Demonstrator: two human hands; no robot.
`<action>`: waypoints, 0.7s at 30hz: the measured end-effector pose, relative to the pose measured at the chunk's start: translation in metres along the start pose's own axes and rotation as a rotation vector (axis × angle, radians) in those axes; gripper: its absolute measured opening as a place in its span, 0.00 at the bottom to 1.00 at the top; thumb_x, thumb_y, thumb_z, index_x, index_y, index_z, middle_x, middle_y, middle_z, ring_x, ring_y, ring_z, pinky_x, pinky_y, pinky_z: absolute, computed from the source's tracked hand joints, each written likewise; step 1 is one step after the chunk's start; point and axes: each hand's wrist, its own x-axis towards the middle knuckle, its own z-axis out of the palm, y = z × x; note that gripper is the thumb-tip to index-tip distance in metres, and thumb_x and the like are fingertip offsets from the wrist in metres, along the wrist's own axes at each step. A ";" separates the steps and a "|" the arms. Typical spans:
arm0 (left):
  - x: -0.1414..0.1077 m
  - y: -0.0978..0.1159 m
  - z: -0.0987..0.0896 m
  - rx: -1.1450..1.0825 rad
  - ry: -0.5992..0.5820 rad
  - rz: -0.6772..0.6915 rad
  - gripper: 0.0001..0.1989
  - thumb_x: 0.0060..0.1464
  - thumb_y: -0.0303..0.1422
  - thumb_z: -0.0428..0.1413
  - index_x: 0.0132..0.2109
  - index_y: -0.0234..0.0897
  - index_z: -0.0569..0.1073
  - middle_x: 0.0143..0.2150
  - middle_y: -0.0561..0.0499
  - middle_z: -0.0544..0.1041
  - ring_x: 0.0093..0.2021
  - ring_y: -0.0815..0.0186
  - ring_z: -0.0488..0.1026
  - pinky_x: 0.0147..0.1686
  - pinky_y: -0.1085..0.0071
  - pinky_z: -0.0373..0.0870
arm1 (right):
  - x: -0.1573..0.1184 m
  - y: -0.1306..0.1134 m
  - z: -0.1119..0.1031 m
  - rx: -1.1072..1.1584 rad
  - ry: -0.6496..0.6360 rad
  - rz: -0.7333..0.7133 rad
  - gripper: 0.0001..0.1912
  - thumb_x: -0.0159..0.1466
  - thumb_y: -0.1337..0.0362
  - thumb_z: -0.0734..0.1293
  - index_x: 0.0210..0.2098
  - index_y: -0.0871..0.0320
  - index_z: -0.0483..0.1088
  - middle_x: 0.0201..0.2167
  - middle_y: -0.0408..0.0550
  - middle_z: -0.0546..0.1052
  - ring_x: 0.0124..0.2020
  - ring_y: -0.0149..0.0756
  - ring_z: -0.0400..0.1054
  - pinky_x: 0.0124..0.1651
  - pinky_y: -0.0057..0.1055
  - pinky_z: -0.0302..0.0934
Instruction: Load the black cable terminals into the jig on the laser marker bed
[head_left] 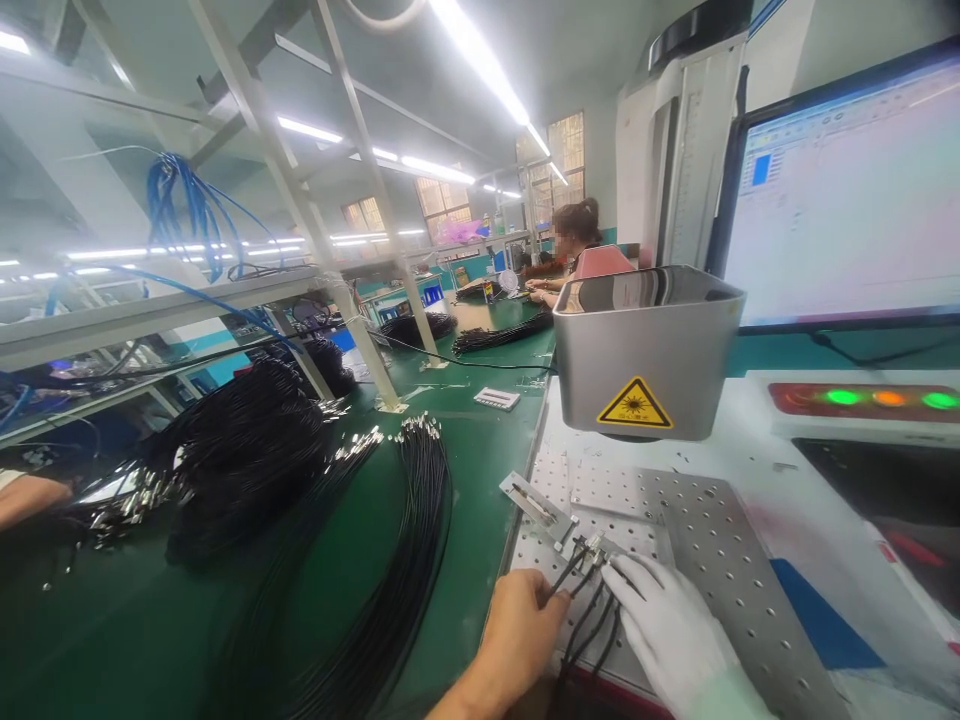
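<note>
My bare left hand [521,630] pinches a black cable [574,568] between thumb and fingers at the near edge of a perforated metal plate [735,560]. My right hand [667,620], in a white glove, has its fingertips closed against a small cluster of silvery connectors [595,548]. Several black cables run down from these connectors between my two hands. Just beyond them a small metal fixture [538,505] with a slot lies slantwise on the plate. Which cable ends are under my right fingertips is partly hidden.
A grey laser head [645,360] with a yellow warning label overhangs the plate. Bundles of black cables [424,500] and a large cable pile [247,450] lie on the green table [480,460]. A monitor [847,200] stands right; a person [577,235] sits farther back.
</note>
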 end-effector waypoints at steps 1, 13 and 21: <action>0.000 0.001 -0.001 0.010 -0.006 -0.004 0.16 0.53 0.33 0.54 0.21 0.39 0.59 0.19 0.59 0.56 0.24 0.71 0.54 0.26 0.71 0.48 | 0.000 0.000 0.000 -0.005 0.010 -0.006 0.19 0.63 0.69 0.56 0.49 0.52 0.72 0.48 0.40 0.75 0.47 0.37 0.64 0.50 0.35 0.53; 0.006 -0.009 0.007 -0.031 -0.034 -0.005 0.15 0.51 0.36 0.56 0.21 0.37 0.64 0.19 0.58 0.58 0.24 0.71 0.55 0.26 0.71 0.49 | 0.003 -0.003 0.014 0.133 -0.021 0.079 0.22 0.56 0.71 0.61 0.47 0.52 0.73 0.47 0.40 0.76 0.47 0.40 0.63 0.50 0.38 0.54; 0.010 -0.011 0.004 -0.090 -0.034 0.045 0.15 0.52 0.33 0.53 0.21 0.39 0.59 0.19 0.59 0.57 0.24 0.71 0.54 0.25 0.71 0.48 | 0.006 -0.003 0.023 0.138 -0.059 0.074 0.24 0.52 0.75 0.61 0.45 0.52 0.75 0.45 0.41 0.77 0.47 0.40 0.64 0.47 0.36 0.58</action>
